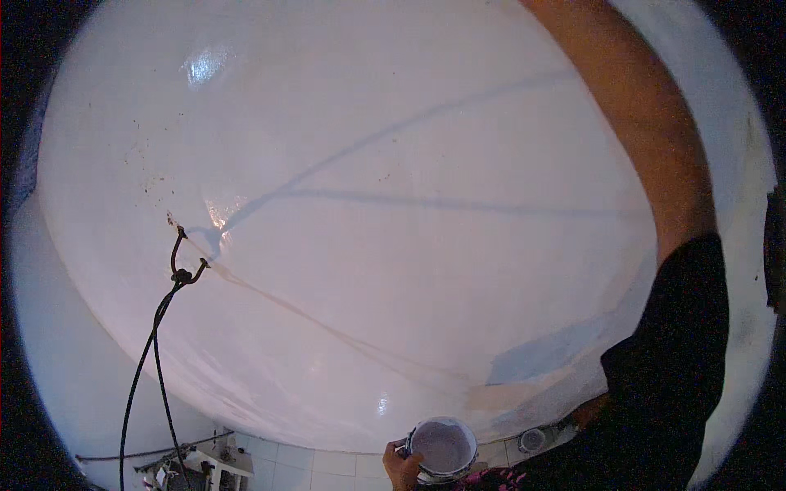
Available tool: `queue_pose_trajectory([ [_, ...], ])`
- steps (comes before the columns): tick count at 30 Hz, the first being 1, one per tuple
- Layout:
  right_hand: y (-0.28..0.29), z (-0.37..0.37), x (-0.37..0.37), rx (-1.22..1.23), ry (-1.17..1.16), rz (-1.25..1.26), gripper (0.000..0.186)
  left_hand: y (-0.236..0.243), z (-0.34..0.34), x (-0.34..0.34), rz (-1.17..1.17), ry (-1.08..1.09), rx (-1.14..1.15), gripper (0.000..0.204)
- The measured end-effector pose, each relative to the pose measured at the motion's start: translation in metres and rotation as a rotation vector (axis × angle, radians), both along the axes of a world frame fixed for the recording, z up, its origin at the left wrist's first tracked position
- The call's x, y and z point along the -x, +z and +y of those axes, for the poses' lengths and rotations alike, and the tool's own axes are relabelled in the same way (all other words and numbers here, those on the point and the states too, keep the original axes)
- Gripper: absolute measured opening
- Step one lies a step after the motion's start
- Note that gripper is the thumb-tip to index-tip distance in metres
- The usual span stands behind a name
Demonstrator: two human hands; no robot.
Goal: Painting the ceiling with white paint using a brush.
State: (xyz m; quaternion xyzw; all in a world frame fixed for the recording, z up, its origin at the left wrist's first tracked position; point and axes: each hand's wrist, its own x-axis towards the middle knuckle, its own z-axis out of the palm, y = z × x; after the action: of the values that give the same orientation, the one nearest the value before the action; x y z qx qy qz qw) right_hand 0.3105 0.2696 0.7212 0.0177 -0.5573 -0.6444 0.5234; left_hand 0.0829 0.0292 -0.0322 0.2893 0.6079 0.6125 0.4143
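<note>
My left hand (401, 469) is closed on the rim of a small round bucket (446, 448), low in the head view. Pale, whitish paint-like liquid shows inside it. My right arm (655, 123), in a short dark sleeve, is raised along the right side and leaves the picture at the top, so my right hand is out of sight. A broad white glossy ceiling (409, 245) fills most of the view. Fixed in it at the left is a dark metal hook (182, 258), with a knotted dark rope (155, 335) hanging from it.
Pale floor tiles (327, 468) lie far below. A small round whitish container (532, 442) is down at the lower right. At the lower left, cluttered white furniture (233, 466) stands by the wall near the rope. Arm and rope shadows cross the ceiling.
</note>
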Motion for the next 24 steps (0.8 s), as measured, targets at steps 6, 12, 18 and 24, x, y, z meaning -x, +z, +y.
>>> queue_pose_trajectory([
  [6,-0.146,0.0,-0.004,0.452,-0.148,0.021,0.022,-0.002,-0.013,0.009,-0.235,-0.102,-0.028,0.046],
  [12,-0.345,-0.035,-0.012,0.444,-0.288,-0.372,0.025,0.031,-0.026,0.014,-0.143,0.011,-0.037,0.038],
  [18,-0.466,-0.072,-0.03,0.832,-0.279,-0.624,0.026,0.071,-0.036,0.008,-0.121,0.015,0.054,0.047],
  [24,-0.484,-0.066,-0.034,1.335,-0.216,-0.732,0.03,0.071,-0.045,0.016,-0.115,-0.01,-0.049,0.045],
])
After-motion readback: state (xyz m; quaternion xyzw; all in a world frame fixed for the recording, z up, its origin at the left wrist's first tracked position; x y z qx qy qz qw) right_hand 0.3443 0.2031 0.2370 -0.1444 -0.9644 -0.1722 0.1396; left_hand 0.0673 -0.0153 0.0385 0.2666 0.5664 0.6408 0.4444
